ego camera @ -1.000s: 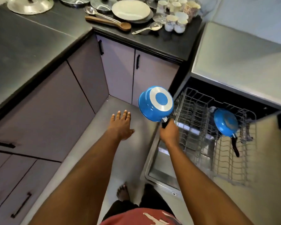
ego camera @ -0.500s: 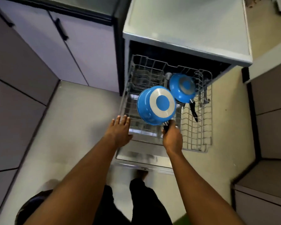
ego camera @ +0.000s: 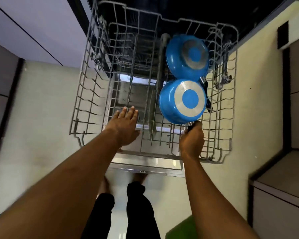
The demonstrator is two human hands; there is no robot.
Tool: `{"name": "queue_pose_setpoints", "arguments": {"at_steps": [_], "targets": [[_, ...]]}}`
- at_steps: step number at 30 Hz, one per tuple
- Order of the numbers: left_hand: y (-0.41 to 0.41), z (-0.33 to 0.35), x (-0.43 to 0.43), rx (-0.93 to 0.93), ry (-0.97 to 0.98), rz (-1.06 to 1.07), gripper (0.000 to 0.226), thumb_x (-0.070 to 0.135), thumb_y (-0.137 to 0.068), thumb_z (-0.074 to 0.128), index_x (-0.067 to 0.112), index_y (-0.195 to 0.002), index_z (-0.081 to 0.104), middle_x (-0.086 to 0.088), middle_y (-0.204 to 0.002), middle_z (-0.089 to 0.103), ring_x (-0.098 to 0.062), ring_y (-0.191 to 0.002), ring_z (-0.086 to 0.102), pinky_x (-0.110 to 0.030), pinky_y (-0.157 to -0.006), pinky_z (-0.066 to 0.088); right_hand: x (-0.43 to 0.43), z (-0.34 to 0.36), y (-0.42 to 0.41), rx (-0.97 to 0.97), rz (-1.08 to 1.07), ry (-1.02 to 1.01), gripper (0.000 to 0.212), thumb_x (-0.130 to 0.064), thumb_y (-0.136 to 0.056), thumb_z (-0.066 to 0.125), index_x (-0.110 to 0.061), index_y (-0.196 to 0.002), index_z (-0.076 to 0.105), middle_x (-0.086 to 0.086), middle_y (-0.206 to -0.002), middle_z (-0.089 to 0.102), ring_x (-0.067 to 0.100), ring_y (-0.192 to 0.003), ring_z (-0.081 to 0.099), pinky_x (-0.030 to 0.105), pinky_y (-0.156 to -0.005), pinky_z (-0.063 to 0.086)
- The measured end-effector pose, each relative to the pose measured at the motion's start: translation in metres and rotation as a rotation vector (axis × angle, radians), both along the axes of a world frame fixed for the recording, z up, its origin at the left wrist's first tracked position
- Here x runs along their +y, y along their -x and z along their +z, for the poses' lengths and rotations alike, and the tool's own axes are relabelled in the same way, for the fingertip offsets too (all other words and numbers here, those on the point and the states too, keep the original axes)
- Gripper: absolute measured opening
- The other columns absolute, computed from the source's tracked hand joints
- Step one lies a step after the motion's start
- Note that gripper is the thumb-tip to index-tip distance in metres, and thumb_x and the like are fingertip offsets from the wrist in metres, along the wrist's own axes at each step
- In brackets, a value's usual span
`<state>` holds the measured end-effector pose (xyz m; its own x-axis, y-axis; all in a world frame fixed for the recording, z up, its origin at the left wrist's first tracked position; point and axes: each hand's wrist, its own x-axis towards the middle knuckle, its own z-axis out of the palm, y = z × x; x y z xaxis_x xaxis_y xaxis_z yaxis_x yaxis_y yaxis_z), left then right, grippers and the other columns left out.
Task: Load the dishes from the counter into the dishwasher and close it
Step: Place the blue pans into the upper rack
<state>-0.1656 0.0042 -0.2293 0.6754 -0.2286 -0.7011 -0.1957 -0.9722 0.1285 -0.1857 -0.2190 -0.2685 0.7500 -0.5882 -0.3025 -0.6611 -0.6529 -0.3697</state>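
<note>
A grey wire dishwasher rack (ego camera: 91,104) is pulled out over the open door (ego camera: 145,163). My right hand (ego camera: 192,142) grips the black handle of a blue saucepan (ego camera: 182,100), held upside down with its silver-ringed base facing me, over the rack's right side. Just behind it a second blue pan (ego camera: 187,56) lies upside down in the rack's back right, its black handle partly hidden by the held pan. My left hand (ego camera: 124,125) hovers flat with fingers spread over the rack's front middle, holding nothing.
Pale purple cabinet doors (ego camera: 33,23) stand at the left, grey cabinets (ego camera: 283,187) at the right. My legs and feet (ego camera: 136,204) stand on the light floor just before the door. A green object (ego camera: 181,228) lies on the floor at the bottom right.
I have turned from the counter and stepped up to the dishwasher. The held saucepan has moved right and down, from beside the rack to over its right side, near the other pan.
</note>
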Motion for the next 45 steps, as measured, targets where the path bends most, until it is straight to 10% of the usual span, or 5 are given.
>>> {"name": "queue_pose_setpoints", "arguments": {"at_steps": [5,23,31,40,45], "targets": [[-0.02,-0.022,-0.019,0.03,-0.003,-0.03,0.078,0.05,-0.103,0.032,0.012,-0.156,-0.012,-0.009,-0.163,-0.016,-0.028,-0.151,-0.011,-0.043,-0.121,-0.003,0.003,-0.023,0.005,-0.012,-0.026,0.031,0.037,-0.001,-0.088,0.059,-0.009,-0.122,0.048,0.012,-0.11,0.062,0.033,-0.098,0.062,0.043,-0.079,0.054],[-0.021,-0.044,-0.032,-0.024,0.05,0.031,0.077,0.045,-0.104,0.03,0.01,-0.153,-0.019,-0.009,-0.162,-0.019,-0.024,-0.151,-0.01,-0.043,-0.12,-0.002,-0.022,-0.024,-0.003,0.0,-0.067,0.111,0.034,-0.001,-0.093,0.048,-0.011,-0.126,0.051,0.014,-0.124,0.053,0.033,-0.111,0.055,0.033,-0.079,0.038],[-0.028,-0.036,-0.043,0.039,0.036,0.068,0.075,0.046,-0.105,0.026,0.007,-0.153,-0.016,-0.011,-0.163,-0.014,-0.026,-0.151,-0.008,-0.043,-0.121,0.0,-0.026,-0.027,-0.009,0.139,-0.021,0.111,0.053,-0.006,-0.089,0.061,-0.011,-0.138,0.041,0.017,-0.13,0.053,0.037,-0.119,0.053,0.049,-0.087,0.051],[-0.027,-0.031,-0.043,0.042,0.026,0.064,0.074,0.043,-0.105,0.028,0.006,-0.153,-0.016,-0.013,-0.163,-0.014,-0.028,-0.151,-0.008,-0.045,-0.123,0.001,0.013,0.02,-0.001,-0.502,0.085,0.197,0.056,-0.02,-0.087,0.058,-0.006,-0.14,0.045,0.012,-0.147,0.041,0.028,-0.135,0.04,0.045,-0.105,0.044],[-0.023,-0.029,-0.044,0.032,0.009,0.077,0.074,0.042,-0.105,0.027,0.006,-0.153,-0.016,-0.014,-0.163,-0.015,-0.03,-0.151,-0.007,-0.046,-0.123,0.002,-0.003,0.023,-0.021,-0.223,-0.074,0.202,0.077,-0.03,-0.086,0.062,-0.006,-0.15,0.026,0.015,-0.157,0.025,0.033,-0.144,0.025,0.052,-0.116,0.026]]}}
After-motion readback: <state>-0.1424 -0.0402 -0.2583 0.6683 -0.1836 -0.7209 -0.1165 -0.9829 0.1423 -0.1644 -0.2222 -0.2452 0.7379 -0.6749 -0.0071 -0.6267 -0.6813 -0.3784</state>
